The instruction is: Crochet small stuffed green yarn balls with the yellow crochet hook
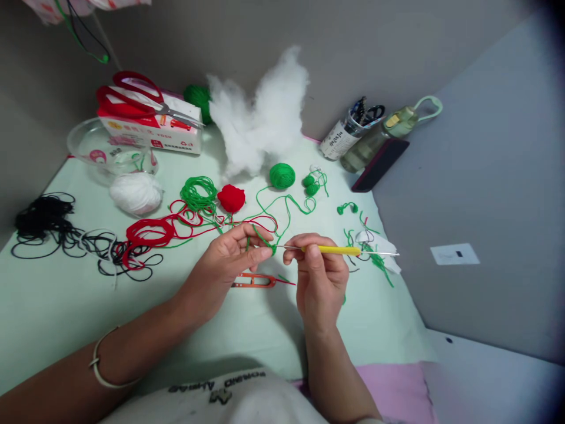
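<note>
Between its thumb and fingers, my left hand pinches a small piece of green yarn, with a strand looped over the fingers. My right hand is closed round the yellow handle of a crochet hook. The hook's thin metal tip points left and meets the green piece; a second metal end sticks out to the right. Under the hands lie orange thread snips, partly hidden by my left hand. A loose green strand runs up the table towards a green yarn ball.
White stuffing stands at the back, beside a box with red scissors on top. Left are a clear plastic container, white yarn and tangled black cord. A pen cup, bottle and phone stand right.
</note>
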{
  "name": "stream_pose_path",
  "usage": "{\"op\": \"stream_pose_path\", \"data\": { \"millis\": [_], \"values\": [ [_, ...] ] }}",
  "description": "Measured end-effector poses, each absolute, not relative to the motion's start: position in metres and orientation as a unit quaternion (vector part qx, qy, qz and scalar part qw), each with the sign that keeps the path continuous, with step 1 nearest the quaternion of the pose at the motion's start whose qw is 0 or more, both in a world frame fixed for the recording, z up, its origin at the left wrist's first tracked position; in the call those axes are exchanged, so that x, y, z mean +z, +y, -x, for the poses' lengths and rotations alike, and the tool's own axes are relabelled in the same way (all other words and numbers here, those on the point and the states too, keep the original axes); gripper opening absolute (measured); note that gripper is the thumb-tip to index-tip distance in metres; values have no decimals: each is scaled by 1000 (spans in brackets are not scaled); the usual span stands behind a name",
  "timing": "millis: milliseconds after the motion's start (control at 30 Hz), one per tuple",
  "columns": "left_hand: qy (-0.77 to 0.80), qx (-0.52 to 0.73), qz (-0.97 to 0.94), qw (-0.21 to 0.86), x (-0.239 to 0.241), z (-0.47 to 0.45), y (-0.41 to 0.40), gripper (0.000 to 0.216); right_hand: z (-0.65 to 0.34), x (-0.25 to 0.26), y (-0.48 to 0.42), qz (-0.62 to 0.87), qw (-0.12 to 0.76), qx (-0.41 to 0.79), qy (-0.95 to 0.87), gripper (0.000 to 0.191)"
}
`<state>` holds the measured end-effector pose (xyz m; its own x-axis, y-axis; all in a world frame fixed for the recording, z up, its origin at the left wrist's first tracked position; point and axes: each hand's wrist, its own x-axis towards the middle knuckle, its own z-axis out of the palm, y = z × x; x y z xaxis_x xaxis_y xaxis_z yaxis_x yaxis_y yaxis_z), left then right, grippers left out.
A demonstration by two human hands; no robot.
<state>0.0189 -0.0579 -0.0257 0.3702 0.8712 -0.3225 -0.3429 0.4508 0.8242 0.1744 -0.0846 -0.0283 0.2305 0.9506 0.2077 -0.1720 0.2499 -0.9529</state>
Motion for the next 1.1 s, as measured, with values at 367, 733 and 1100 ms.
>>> {"op": "stream_pose_path", "data": {
  "millis": [367, 733, 1100],
  "values": [
    [379, 397, -336, 765, -29, -18, -58, 18, -174, -29, -85, 431, 643, 444, -453, 17],
    [375, 412, -361, 748, -29, -16, -58, 13, -174, -28, -86, 435, 634, 440, -464, 17],
    [396, 395, -338, 757, -22, -17, -58, 41, -170, -33, -85, 444, 632, 398, -495, 15]
  ]
}}
